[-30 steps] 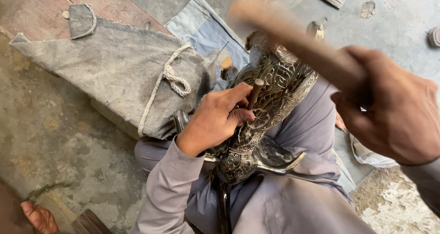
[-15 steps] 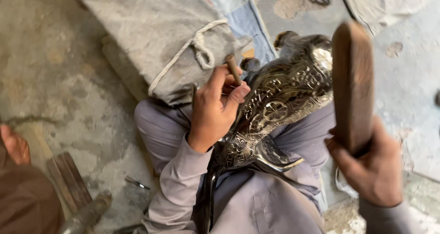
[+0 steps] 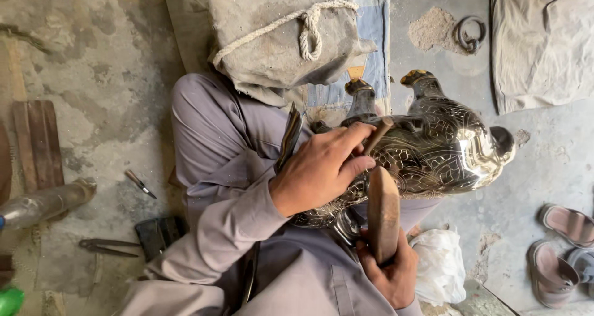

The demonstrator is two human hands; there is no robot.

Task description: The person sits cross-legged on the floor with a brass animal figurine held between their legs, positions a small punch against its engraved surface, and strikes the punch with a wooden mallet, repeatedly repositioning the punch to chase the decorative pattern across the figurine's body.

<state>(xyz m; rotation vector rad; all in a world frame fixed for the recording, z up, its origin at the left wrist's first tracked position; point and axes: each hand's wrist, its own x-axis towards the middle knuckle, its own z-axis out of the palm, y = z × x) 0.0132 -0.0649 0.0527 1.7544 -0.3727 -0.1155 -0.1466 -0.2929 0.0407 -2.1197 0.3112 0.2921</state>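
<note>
Keep left hand (image 3: 322,170) pinching thin chisel (image 3: 377,136) firm against shiny engraved metal animal figure (image 3: 445,146); right hand (image 3: 390,273) clenched round wooden mallet (image 3: 383,214), strike squarely.

1. A grey sack (image 3: 278,34) tied with rope, top centre.
2. A metal ring (image 3: 470,34), upper right.
3. Sandals (image 3: 566,242), lower right.
4. Pliers (image 3: 108,247) and a plastic bottle (image 3: 43,204), lower left.
</note>
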